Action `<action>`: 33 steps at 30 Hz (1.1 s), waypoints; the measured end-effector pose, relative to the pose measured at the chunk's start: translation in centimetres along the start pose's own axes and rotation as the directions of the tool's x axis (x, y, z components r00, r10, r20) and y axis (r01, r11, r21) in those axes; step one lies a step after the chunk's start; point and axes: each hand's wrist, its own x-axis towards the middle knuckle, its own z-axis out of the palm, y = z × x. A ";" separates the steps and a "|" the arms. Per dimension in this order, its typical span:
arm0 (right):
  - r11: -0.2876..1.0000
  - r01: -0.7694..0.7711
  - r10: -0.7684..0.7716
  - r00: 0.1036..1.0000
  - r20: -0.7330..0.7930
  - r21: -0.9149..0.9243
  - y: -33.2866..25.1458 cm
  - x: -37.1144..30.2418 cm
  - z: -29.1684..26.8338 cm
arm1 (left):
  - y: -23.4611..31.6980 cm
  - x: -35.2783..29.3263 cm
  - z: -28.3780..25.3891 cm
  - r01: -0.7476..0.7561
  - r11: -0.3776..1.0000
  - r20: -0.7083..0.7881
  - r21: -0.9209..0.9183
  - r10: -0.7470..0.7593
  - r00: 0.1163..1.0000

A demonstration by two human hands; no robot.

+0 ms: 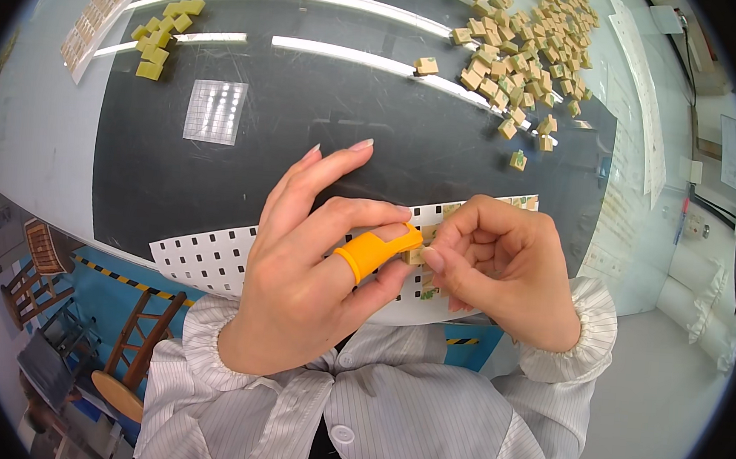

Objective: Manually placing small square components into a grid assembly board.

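My left hand (305, 268) wears an orange finger sleeve (369, 251) on its index finger. Between that finger and the left thumb is a small tan block (414, 257), mostly covered by fingertips. My right hand (514, 270) is curled, its thumb and fingertips pinched at the block's right side. Both hands are above a white strip (204, 261) with rows of black square marks. On the strip's right part, partly under my right hand, sit several tan pieces with green markings (428, 293).
A large pile of tan blocks (525, 61) spreads over the far right of the black mat (324, 124). Yellow blocks (155, 44) cluster far left, near a clear gridded square (215, 112). White strips (642, 95) lie along the sides. Wooden stools (122, 391) stand below left.
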 end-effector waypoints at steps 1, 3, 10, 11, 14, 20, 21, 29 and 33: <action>0.996 0.058 -0.058 0.998 0.003 -0.074 0.1 0.0 0.0 | 0.0 0.0 0.0 0.003 1.000 -0.004 -0.004 -0.003 1.000; 0.983 0.113 -0.114 0.994 0.006 -0.146 0.1 0.0 0.2 | 0.1 0.0 0.1 -0.002 1.000 -0.005 0.008 0.002 1.000; 0.986 0.084 -0.092 0.995 -0.045 -0.142 -0.4 0.3 0.1 | -0.1 0.0 0.2 -0.015 1.000 -0.017 0.018 0.015 1.000; 0.982 0.136 -0.145 0.987 -0.062 -0.131 -0.3 0.2 -0.1 | -0.1 0.0 0.2 -0.016 1.000 -0.019 0.019 0.016 1.000; 0.853 0.348 -0.331 0.937 0.110 -0.389 0.1 0.2 -0.6 | 0.0 0.0 0.1 -0.015 1.000 -0.016 0.011 0.015 1.000; 0.870 0.349 -0.347 0.935 0.070 -0.348 0.1 0.3 -0.6 | 0.0 0.0 0.1 -0.017 1.000 -0.017 0.012 0.017 1.000; 0.870 0.348 -0.347 0.935 0.069 -0.349 0.0 0.3 -0.7 | 0.0 0.0 0.1 -0.018 1.000 -0.012 0.017 0.018 1.000; 0.879 0.245 -0.281 0.959 -0.029 -0.410 0.0 0.3 -0.2 | -0.1 0.0 0.2 -0.028 0.999 -0.018 0.040 0.028 0.999; 0.729 0.287 -0.516 0.827 -0.224 -0.621 0.6 0.0 -0.5 | 0.0 0.0 0.0 -0.017 1.000 -0.001 0.016 0.017 1.000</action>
